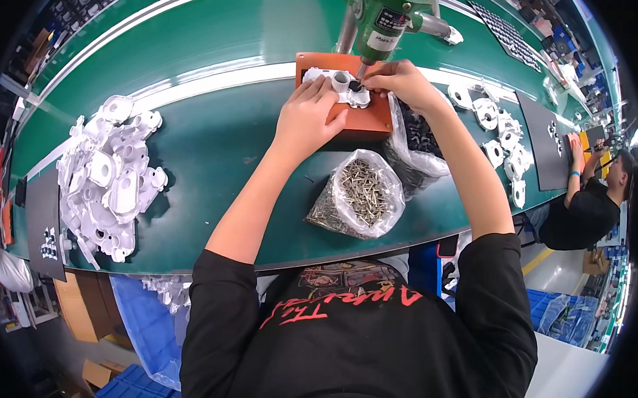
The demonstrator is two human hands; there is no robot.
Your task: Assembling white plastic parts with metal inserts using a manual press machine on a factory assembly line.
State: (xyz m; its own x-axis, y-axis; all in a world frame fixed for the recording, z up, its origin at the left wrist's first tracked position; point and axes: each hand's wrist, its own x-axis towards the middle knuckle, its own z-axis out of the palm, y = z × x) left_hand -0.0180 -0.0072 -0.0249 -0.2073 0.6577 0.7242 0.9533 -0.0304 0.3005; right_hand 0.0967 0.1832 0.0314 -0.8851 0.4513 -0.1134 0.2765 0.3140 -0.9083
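Note:
A white plastic housing [357, 99] with a round collar lies on the orange fixture block [369, 119], beneath the spindle of a green press [386, 24]. My left hand [308, 117] rests on the housing's left side, fingers stretched out flat and thumb apart. From the right, my right hand [404, 83] reaches in with thumb and forefinger pinched together, right beside a small black part [354, 86] on the housing. Whatever sits between those fingertips is too small to make out. The spindle tip stands just above the black part.
Near me stands a clear bag of metal screws [362, 190], with a bag of black parts [418, 136] behind it. White housings are heaped [110, 176] at left; several more [507, 136] lie at right, near a dark mat [542, 137]. A co-worker [589, 204] sits far right.

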